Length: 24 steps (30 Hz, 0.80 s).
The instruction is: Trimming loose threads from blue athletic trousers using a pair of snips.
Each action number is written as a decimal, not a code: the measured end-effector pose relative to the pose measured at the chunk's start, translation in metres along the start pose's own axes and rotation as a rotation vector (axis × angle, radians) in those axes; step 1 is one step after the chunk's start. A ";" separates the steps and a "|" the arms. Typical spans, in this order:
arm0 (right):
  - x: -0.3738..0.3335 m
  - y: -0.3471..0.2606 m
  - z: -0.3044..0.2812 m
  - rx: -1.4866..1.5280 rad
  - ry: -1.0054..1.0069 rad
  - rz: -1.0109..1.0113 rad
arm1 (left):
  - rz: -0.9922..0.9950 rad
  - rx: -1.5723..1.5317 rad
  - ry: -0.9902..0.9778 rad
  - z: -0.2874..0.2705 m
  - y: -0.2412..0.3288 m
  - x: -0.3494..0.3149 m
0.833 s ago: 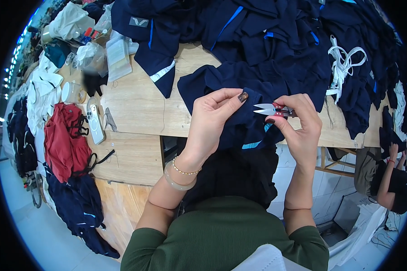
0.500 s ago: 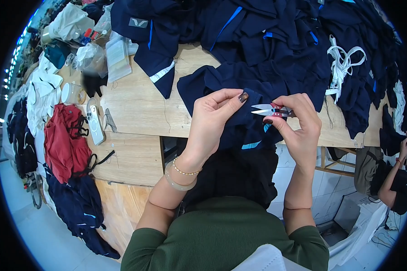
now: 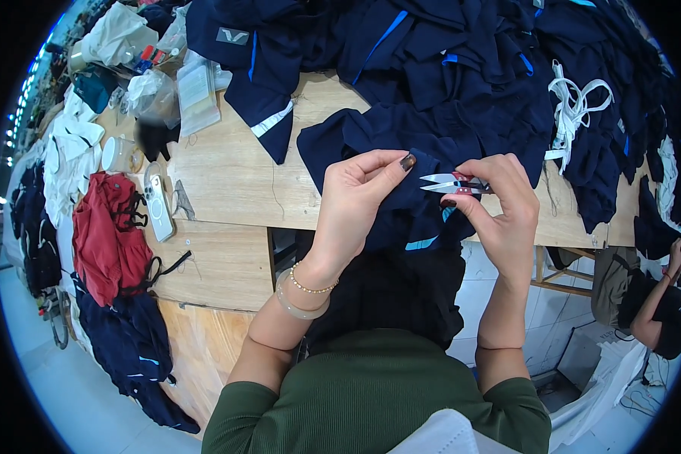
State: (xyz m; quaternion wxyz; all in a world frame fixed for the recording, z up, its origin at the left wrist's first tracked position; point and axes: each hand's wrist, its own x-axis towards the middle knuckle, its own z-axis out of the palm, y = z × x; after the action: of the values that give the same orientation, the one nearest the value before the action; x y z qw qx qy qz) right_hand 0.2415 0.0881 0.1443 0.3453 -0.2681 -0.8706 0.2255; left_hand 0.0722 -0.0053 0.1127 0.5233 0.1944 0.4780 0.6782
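Note:
My left hand [image 3: 363,189] pinches the edge of a navy garment [image 3: 424,125] between thumb and fingertips. Part of that garment spreads over the table edge toward my lap, with a light blue strip [image 3: 421,244] low on it. In my right hand [image 3: 503,200] is a pair of thread snips [image 3: 461,186] with red grips. Their blades stand apart and point left, toward the left fingertips, over the cloth. A small gap separates the blade tips from those fingers. Whether a thread lies between the blades is too fine to see.
More navy garments pile along the far side of the wooden table [image 3: 234,181]. White straps [image 3: 575,113] lie on them at right. To the left are a phone [image 3: 158,208], a red garment [image 3: 107,238], a tape roll and plastic bags [image 3: 153,94]. Another person [image 3: 662,310] works at far right.
My hands, the snips and the garment have hardly moved. At far right the other person's hand has shifted slightly downward.

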 end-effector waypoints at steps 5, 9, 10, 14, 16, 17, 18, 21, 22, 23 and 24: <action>0.006 -0.003 -0.001 -0.062 -0.052 -0.066 | 0.032 0.084 -0.014 0.000 -0.002 0.001; 0.006 -0.003 -0.001 -0.086 -0.061 -0.102 | 0.039 0.110 -0.010 0.000 0.000 -0.001; 0.006 -0.003 -0.001 -0.069 -0.047 -0.092 | 0.036 0.093 -0.005 0.000 -0.002 -0.001; 0.006 0.000 0.001 -0.071 -0.055 -0.106 | -0.001 0.085 -0.019 -0.003 -0.002 0.002; 0.002 0.001 0.003 0.026 0.010 -0.041 | -0.011 0.080 -0.010 -0.004 -0.003 0.002; 0.001 0.002 0.003 0.120 0.075 0.024 | -0.021 0.073 -0.003 -0.004 -0.003 0.003; 0.001 0.003 0.001 0.119 0.075 0.024 | -0.021 0.073 -0.004 -0.004 -0.003 0.003; 0.000 0.006 -0.002 0.095 0.082 0.039 | -0.030 0.086 0.010 -0.004 -0.003 0.004; 0.002 0.005 -0.003 0.041 0.037 0.012 | -0.027 0.089 0.005 -0.004 -0.003 0.004; 0.003 0.004 -0.003 -0.011 -0.010 -0.015 | -0.025 0.093 0.002 -0.004 -0.003 0.004; 0.004 0.003 -0.003 -0.010 -0.010 -0.014 | -0.025 0.094 0.002 -0.002 -0.001 0.003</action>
State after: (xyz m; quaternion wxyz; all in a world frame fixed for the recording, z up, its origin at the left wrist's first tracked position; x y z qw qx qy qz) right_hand 0.2424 0.0940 0.1466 0.3413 -0.2628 -0.8753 0.2198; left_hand 0.0699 -0.0032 0.1097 0.5215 0.2120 0.5123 0.6485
